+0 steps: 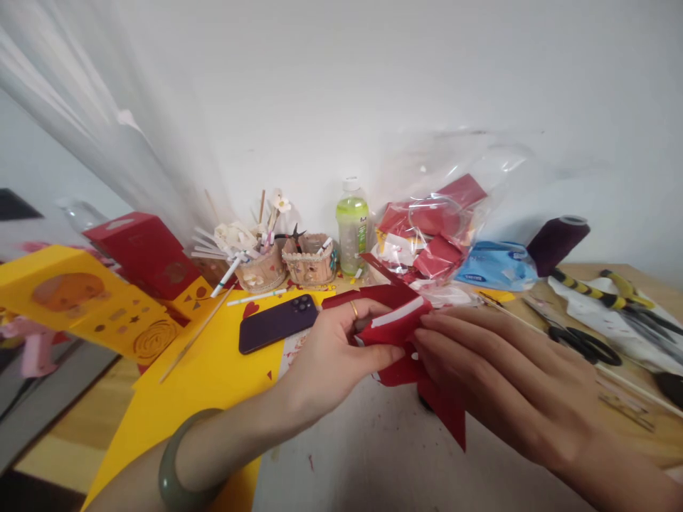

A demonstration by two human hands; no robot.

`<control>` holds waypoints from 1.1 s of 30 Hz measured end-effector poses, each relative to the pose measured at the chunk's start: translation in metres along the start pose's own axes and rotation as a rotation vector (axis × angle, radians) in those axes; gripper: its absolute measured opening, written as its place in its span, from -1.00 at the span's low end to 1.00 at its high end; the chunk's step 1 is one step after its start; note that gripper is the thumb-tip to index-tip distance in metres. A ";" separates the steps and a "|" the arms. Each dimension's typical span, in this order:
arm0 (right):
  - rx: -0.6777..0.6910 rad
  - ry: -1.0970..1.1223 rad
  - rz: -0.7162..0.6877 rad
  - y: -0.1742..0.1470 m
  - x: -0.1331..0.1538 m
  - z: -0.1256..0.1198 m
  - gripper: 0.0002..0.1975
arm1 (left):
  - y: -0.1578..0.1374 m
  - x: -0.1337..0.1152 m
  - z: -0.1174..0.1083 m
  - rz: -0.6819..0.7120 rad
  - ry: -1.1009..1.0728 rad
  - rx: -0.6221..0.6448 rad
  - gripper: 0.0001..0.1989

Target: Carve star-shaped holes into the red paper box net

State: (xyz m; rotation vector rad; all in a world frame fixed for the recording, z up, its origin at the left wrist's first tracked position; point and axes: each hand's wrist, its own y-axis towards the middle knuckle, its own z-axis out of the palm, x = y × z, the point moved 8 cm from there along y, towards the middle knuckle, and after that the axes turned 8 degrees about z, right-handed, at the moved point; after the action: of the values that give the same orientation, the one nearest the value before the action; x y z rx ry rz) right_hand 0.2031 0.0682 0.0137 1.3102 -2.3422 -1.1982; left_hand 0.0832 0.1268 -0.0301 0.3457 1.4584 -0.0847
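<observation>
Above the grey work surface (341, 441) I hold a folded red paper piece (398, 366). A white strip (398, 311) runs along its upper edge. My left hand (336, 348) grips it from the left, thumb in front and fingers behind; a gold ring and a green bangle are on this hand and arm. From the right, my right hand (496, 363) presses its fingers, held together, against the paper; its thumb is hidden. A pointed red flap (445, 412) hangs down beneath the right fingers.
A dark phone (277, 323) lies on yellow card (213, 384) at left, near yellow and red boxes (144, 256). Behind stand decorated cups (309, 259), a bottle (352, 227) and a plastic bag of red scraps (435, 235). Scissors (581, 345) and pliers (592, 288) lie at right.
</observation>
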 end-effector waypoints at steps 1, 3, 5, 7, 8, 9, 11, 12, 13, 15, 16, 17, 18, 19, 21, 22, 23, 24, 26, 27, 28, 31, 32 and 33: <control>-0.002 -0.003 -0.014 0.001 0.001 0.000 -0.73 | 0.000 -0.001 0.001 0.015 -0.002 0.010 -0.74; -0.003 -0.018 -0.022 0.002 0.002 0.001 -0.74 | -0.001 -0.002 0.003 0.032 -0.012 0.026 -0.68; -0.026 -0.042 -0.008 0.003 0.002 0.001 -0.76 | -0.002 -0.003 0.003 0.049 -0.019 0.008 -0.70; -0.092 -0.063 0.039 0.005 0.001 -0.001 -0.80 | -0.002 -0.006 0.001 0.078 -0.015 -0.037 -0.74; -0.122 -0.055 0.080 0.007 -0.001 -0.003 -0.81 | -0.003 -0.008 -0.001 0.098 -0.006 -0.064 -0.75; -0.151 -0.028 0.134 0.009 -0.003 -0.005 -0.81 | -0.003 -0.010 -0.002 0.126 0.008 -0.090 -0.75; -0.157 0.073 0.266 0.012 -0.009 -0.005 -0.85 | -0.004 -0.015 -0.003 0.193 0.065 -0.131 -0.75; -0.148 0.142 0.339 0.014 -0.012 -0.004 -0.88 | -0.005 -0.017 -0.003 0.236 0.100 -0.147 -0.74; -0.131 0.210 0.413 0.014 -0.016 -0.002 -0.90 | -0.006 -0.019 -0.003 0.277 0.132 -0.161 -0.73; -0.090 0.329 0.553 0.014 -0.022 0.003 -0.92 | -0.008 -0.019 -0.002 0.339 0.172 -0.180 -0.72; -0.066 0.377 0.616 0.013 -0.025 0.007 -0.93 | -0.009 -0.017 -0.002 0.358 0.183 -0.193 -0.72; -0.048 0.414 0.672 0.011 -0.028 0.010 -0.93 | -0.011 -0.015 -0.002 0.374 0.190 -0.210 -0.72; -0.030 0.440 0.721 0.010 -0.030 0.013 -0.94 | -0.012 -0.013 -0.002 0.388 0.202 -0.229 -0.72; -0.019 0.459 0.758 0.008 -0.032 0.015 -0.94 | -0.014 -0.012 -0.002 0.403 0.220 -0.244 -0.72; -0.006 0.480 0.808 0.006 -0.034 0.019 -0.93 | -0.016 -0.011 -0.002 0.416 0.270 -0.266 -0.77; -0.003 0.489 0.818 0.005 -0.034 0.020 -0.93 | -0.016 -0.011 -0.001 0.404 0.291 -0.264 -0.81; 0.000 0.499 0.821 0.005 -0.034 0.021 -0.92 | -0.015 -0.010 0.000 0.375 0.302 -0.251 -0.84; 0.006 0.513 0.821 0.004 -0.033 0.022 -0.91 | -0.014 -0.008 0.002 0.334 0.295 -0.224 -0.86; 0.024 0.540 0.819 0.005 -0.032 0.024 -0.89 | -0.012 -0.003 0.006 0.249 0.223 -0.146 -0.87; 0.034 0.548 0.816 0.005 -0.032 0.025 -0.88 | -0.011 -0.001 0.008 0.210 0.168 -0.103 -0.87; 0.041 0.550 0.810 0.005 -0.031 0.026 -0.88 | -0.010 0.000 0.009 0.178 0.110 -0.076 -0.87; 0.044 0.540 0.780 0.006 -0.031 0.027 -0.89 | -0.007 0.002 0.004 0.119 0.020 -0.092 -0.93; 0.048 0.537 0.773 0.007 -0.032 0.027 -0.89 | -0.006 0.001 0.000 0.107 0.029 -0.115 -0.93; 0.053 0.537 0.767 0.007 -0.032 0.028 -0.89 | -0.005 0.000 -0.003 0.101 0.053 -0.136 -0.93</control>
State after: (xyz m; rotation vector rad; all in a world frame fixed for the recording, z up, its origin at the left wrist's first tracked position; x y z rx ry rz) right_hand 0.2031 0.1107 0.0066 0.5235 -2.1301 -0.4720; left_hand 0.0794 0.1229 -0.0314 0.3118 1.4882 0.1059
